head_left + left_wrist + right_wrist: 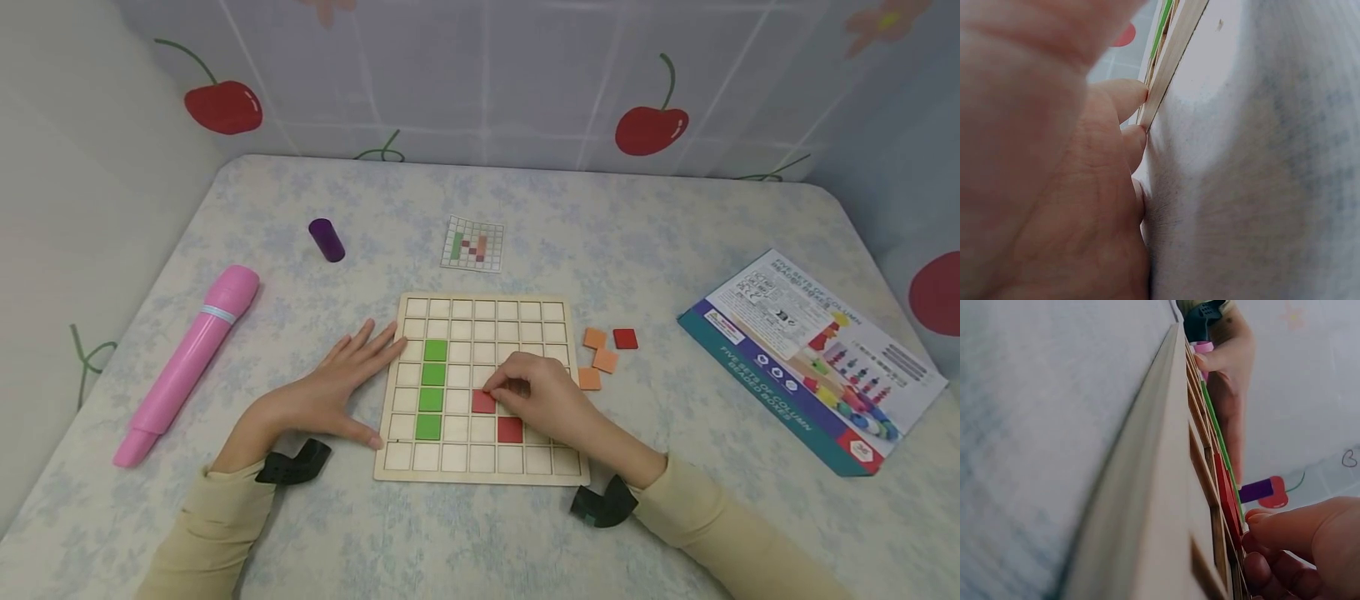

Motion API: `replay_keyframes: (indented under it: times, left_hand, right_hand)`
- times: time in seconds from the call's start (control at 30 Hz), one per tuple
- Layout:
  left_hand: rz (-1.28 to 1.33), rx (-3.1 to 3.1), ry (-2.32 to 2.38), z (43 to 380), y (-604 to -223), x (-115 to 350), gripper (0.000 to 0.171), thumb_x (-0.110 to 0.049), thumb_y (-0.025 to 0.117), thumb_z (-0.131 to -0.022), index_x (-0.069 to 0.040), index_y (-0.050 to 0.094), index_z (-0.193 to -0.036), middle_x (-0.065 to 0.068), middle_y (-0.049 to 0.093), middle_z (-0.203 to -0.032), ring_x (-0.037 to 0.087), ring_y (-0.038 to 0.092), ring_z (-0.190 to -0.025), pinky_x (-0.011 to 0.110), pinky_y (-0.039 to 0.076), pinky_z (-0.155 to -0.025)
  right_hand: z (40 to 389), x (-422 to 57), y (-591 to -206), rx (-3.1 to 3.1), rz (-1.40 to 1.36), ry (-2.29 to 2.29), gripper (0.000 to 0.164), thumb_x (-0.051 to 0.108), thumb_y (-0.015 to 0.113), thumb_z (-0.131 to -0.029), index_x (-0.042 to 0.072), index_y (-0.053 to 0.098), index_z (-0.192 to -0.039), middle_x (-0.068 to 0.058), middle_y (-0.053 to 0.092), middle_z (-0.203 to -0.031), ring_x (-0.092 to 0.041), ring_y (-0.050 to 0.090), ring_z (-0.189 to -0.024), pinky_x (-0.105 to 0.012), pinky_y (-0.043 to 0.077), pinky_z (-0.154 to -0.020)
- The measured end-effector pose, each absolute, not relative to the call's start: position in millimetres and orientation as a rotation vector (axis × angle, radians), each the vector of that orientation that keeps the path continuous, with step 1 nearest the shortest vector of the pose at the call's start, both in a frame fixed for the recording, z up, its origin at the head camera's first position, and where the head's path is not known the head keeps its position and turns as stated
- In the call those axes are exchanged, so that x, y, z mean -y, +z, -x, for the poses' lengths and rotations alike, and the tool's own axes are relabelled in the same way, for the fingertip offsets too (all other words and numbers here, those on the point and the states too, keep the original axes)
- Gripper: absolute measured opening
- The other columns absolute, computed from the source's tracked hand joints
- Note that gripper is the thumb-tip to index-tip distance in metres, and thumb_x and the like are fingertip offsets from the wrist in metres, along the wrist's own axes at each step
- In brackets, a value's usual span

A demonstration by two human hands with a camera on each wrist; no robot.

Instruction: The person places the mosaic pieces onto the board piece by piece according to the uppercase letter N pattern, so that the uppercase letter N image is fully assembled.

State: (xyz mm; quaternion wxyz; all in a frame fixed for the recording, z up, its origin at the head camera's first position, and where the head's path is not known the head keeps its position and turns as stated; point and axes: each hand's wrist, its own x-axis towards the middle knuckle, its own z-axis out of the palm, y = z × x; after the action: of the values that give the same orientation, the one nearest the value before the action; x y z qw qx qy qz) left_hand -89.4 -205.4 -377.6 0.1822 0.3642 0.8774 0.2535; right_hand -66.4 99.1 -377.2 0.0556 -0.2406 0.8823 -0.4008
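Note:
A wooden grid board (480,477) lies flat in front of me. Several green tiles (431,400) fill one column near its left side. My left hand (330,392) is spread out, with fingertips and thumb at the board's left edge. Over the board's middle, my right hand (547,396) pinches with thumb and index finger at the upper right corner of a red tile (482,403), which lies over a grid cell. A second red tile (510,430) sits in a cell diagonally below it, to the right. In the right wrist view, the fingertips (1254,519) are close over the red tiles.
Three orange tiles (605,360) and a loose red tile (626,338) lie right of the board. Behind it is a pattern card (474,244). A purple cylinder (327,240) and a pink tube (187,362) are at left, a printed box (813,358) at right.

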Motion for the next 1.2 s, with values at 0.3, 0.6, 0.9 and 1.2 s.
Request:
replay_keyframes:
  times: [0.3, 0.6, 0.9, 1.2]
  left_hand:
    - [-1.021, -2.474, 0.718, 90, -377, 205, 0.115, -0.057, 0.072, -0.060, -0.012, 0.009, -0.144, 0.008, -0.004, -0.149, 0.032, -0.013, -0.133, 0.052, -0.003, -0.103]
    - [-0.999, -2.484, 0.701, 89, -380, 205, 0.117, -0.061, 0.071, -0.058, -0.015, 0.007, -0.145, 0.005, -0.004, -0.149, 0.028, -0.014, -0.133, 0.051, -0.003, -0.103]
    - [-0.999, -2.489, 0.708, 91, -381, 206, 0.117, -0.061, 0.070, -0.058, -0.015, 0.007, -0.145, 0.005, -0.004, -0.149, 0.028, -0.014, -0.133, 0.052, -0.003, -0.103]
    - [-1.013, -2.493, 0.718, 89, -383, 206, 0.117, -0.061, 0.071, -0.057, -0.014, 0.008, -0.144, 0.006, -0.003, -0.149, 0.030, -0.013, -0.133, 0.052, -0.003, -0.103]
  right_hand:
    - [68, -127, -362, -2.708, 0.683, -1.294, 0.010, 0.012, 0.066, -0.080, 0.017, 0.069, -0.089, 0.011, 0.060, -0.083, -0.006, 0.049, -0.069, -0.023, 0.043, -0.060]
    - [76, -209, -367, -3.011, 0.298, -1.199, 0.021, 0.014, 0.058, -0.087, 0.011, 0.064, -0.107, -0.003, 0.059, -0.096, -0.015, 0.053, -0.078, -0.031, 0.045, -0.060]
    - [87, -229, -372, -3.021, 0.198, -1.006, 0.028, 0.008, 0.060, -0.084, 0.003, 0.061, -0.112, -0.017, 0.051, -0.103, -0.023, 0.048, -0.074, -0.031, 0.040, -0.057]
    - [84, -227, -373, -3.005, 0.137, -0.966, 0.019, 0.012, 0.066, -0.080, 0.006, 0.057, -0.096, -0.008, 0.052, -0.079, -0.020, 0.046, -0.068, -0.029, 0.039, -0.056]
